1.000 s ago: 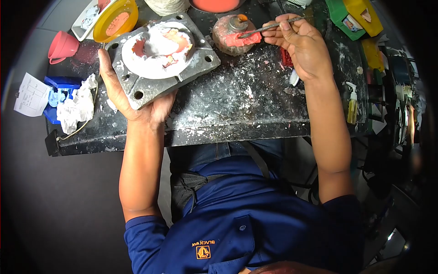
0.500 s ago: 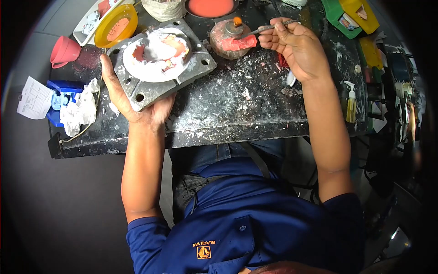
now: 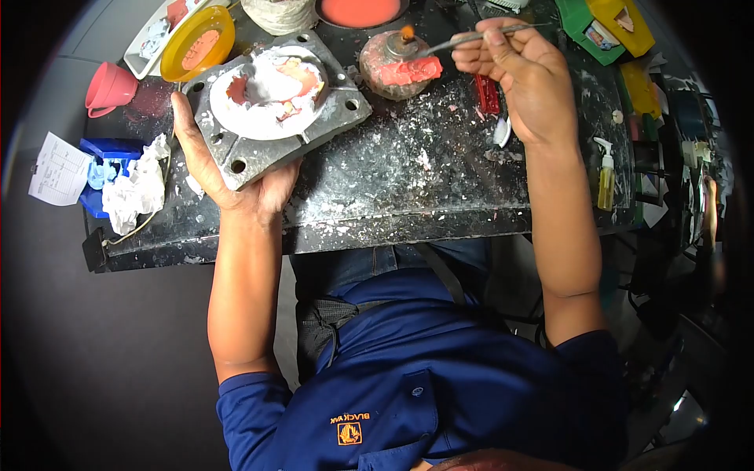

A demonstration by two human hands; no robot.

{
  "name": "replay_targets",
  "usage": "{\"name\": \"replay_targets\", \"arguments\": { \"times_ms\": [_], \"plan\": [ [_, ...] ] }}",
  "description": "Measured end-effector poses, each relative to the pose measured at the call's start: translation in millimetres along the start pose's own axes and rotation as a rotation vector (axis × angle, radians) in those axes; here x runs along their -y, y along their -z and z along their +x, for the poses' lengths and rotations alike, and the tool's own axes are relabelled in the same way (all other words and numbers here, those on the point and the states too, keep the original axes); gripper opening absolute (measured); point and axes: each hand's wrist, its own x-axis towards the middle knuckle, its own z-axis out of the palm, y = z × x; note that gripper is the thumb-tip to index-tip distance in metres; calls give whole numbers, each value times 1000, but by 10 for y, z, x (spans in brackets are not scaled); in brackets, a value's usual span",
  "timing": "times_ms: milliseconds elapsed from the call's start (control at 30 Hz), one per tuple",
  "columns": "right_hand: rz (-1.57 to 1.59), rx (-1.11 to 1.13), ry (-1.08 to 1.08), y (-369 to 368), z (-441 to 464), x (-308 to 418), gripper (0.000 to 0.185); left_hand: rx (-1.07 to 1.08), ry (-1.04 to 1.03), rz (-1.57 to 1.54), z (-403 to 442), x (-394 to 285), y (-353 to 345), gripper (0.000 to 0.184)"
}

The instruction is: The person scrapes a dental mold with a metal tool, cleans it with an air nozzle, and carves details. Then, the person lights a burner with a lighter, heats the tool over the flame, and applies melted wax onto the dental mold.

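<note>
My left hand is closed around the near-left side of a metal dental flask half, thumb along its left edge, fingers underneath. White plaster with pinkish patches in its hollow fills the flask. A thin metal wax spatula is pinched in my right hand, its working end pointing left toward the spirit lamp. An orange flame burns on the lamp's wick. Against the lamp's near side lies a pink wax piece; whether the spatula tip touches anything I cannot tell.
Behind stand a yellow bowl, a plaster-caked white container and a dish of pink material. A pink cup and crumpled white paper are left. A red object and a pump bottle are right.
My right hand has shifted right with the spatula, drawing its end back from the lamp. More of the red object now shows below that hand. The flask half has hardly moved.
</note>
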Motion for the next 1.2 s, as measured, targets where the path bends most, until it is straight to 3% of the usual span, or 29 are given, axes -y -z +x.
{"name": "replay_targets", "arguments": {
  "times_ms": [167,733,1200],
  "plan": [
    [-118,44,-57,11,14,-82,21,-2,11,-9,-3,2,-3,84],
    [65,30,-286,101,60,-193,23,-24,1,-26,-5,7,-30,83],
    [25,93,-195,111,75,-186,20,-17,6,-13,-12,-4,-19,82]
  ]
}}
